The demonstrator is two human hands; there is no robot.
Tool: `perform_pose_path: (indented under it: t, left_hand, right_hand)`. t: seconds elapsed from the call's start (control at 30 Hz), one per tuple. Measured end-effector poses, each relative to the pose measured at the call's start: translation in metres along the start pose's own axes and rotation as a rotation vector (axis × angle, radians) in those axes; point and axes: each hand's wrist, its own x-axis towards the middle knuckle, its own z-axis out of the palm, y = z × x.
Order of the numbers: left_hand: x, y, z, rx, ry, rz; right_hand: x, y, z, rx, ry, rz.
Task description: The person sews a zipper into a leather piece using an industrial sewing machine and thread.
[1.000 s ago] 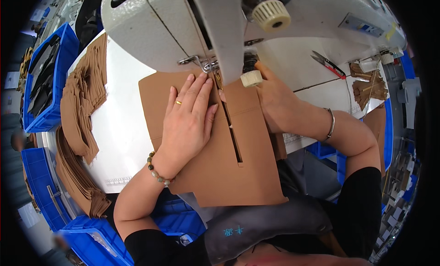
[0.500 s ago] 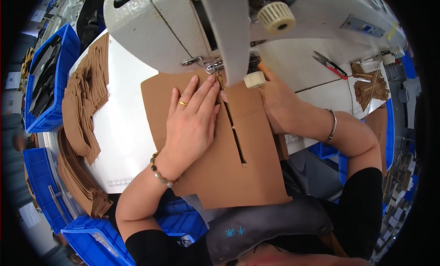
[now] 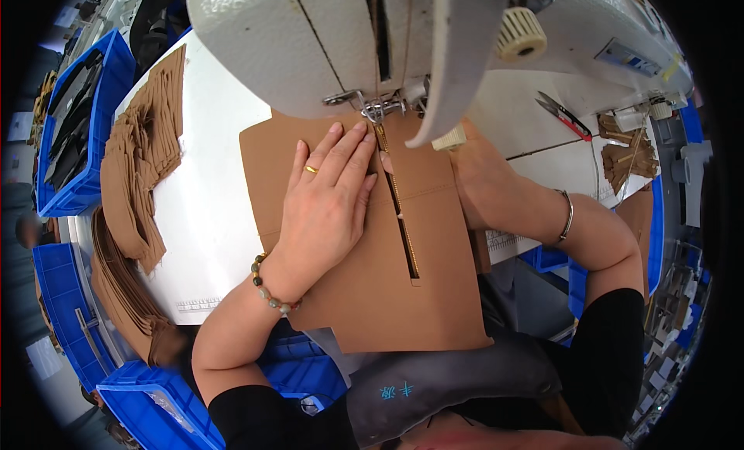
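An open strip of the white surface runs between the brown fabric pile at its left edge and the brown panel; a hand could pass there, though the left forearm crosses its near edge. Overhead, the sewing machine blocks the middle. Right of the right grip, room reaches to the red-handled snips; brown scraps obstruct the right edge.

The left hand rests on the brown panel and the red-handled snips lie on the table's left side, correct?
No: the head view shows the snips on the right side of the table. The left hand does rest on the brown panel.
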Motion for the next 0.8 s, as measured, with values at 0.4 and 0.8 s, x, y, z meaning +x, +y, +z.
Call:
perform_pose_path:
  t: [0.4,0.8]
  left_hand:
    - [0.0004,-0.0001,0.0007,0.018,-0.006,0.015]
    - [0.0074,-0.0016,-0.0028,0.099,-0.03,0.059]
  right_hand:
    - [0.0011,-0.0005,-0.002,-0.015,-0.019,0.011]
    - [-0.0006,0.0016,0.0021,-0.042,-0.002,-0.016]
